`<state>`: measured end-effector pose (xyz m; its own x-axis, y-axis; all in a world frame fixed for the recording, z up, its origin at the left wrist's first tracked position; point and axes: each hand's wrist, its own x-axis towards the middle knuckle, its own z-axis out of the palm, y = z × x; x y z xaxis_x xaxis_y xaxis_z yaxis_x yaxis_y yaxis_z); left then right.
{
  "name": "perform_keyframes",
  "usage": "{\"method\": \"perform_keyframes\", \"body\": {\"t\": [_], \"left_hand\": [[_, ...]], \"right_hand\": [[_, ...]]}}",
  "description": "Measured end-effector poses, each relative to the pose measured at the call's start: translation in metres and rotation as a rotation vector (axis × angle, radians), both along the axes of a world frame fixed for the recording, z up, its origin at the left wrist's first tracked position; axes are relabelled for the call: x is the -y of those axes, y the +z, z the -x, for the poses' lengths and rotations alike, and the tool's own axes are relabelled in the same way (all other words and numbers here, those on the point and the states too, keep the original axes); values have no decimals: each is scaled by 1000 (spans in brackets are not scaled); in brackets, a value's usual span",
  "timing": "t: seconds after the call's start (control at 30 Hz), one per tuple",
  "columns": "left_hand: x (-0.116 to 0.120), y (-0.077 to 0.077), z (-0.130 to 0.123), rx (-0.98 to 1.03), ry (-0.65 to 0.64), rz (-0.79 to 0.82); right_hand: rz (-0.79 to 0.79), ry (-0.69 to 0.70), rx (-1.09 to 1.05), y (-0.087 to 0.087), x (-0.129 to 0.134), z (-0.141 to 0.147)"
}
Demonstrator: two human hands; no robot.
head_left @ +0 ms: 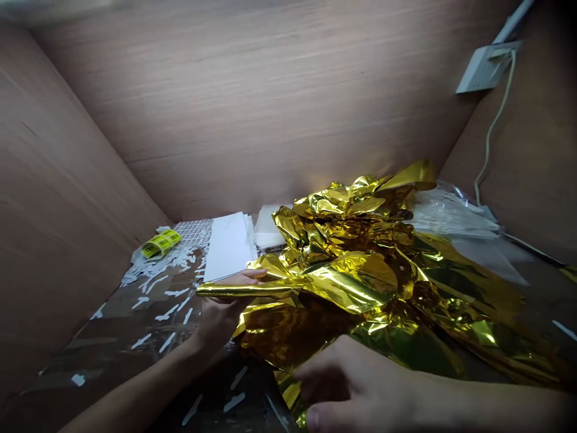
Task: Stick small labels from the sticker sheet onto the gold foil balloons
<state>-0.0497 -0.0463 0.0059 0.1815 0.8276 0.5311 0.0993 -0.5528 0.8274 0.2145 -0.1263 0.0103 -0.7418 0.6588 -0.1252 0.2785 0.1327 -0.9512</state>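
Note:
A large heap of flat, crumpled gold foil balloons (342, 270) spreads over the middle and right of the table. My left hand (225, 297) is at the heap's left edge, closed around a gold foil balloon (252, 290) that is folded into a narrow strip on that side. The strip hides part of its fingers. Lower and nearer to me, my right hand (342, 382) is over the front of the heap, slightly blurred. Its thumb and bent fingers are apart, and I see nothing between them. Its other fingertips are hidden.
White paper sheets (229, 246) are stacked behind my left hand. A curled yellow label roll (161, 243) rests among white scraps at left. Clear plastic bags (453, 210) are at the right. Wooden panels enclose the table; a power socket (487, 67) with a cable hangs upper right.

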Motion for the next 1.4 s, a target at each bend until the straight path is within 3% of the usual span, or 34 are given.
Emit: {"method": "perform_keyframes", "body": {"t": [0.07, 0.13, 0.23, 0.37, 0.47, 0.57, 0.87, 1.17, 1.27, 1.4], "left_hand": [[4, 3, -2, 8, -21, -5], [6, 6, -2, 50, -124, -76], [6, 9, 4, 16, -335, -268], [0, 3, 15, -349, -570, -435], [-3, -8, 17, -458, -616, -478], [-1, -15, 13, -493, -636, -435], [3, -24, 9, -616, -743, -336], [2, -20, 12, -660, -761, -277], [1, -22, 12, -647, -764, -268], [0, -23, 12, -643, -768, -264]], "right_hand": [[458, -74, -284, -5, 0, 10], [579, -268, -572, -8, -11, 15], [474, -596, -729, -7, -32, 10], [294, -989, -530, -8, -61, -11], [102, -1125, -405, -11, -78, -32], [3, -1177, -260, -12, -86, -50], [-319, -1042, 265, -12, -79, -59], [-581, -915, 449, -21, -77, -72], [-909, -789, 478, -15, -70, -65], [-1396, -411, 561, -13, -62, -53]]}}
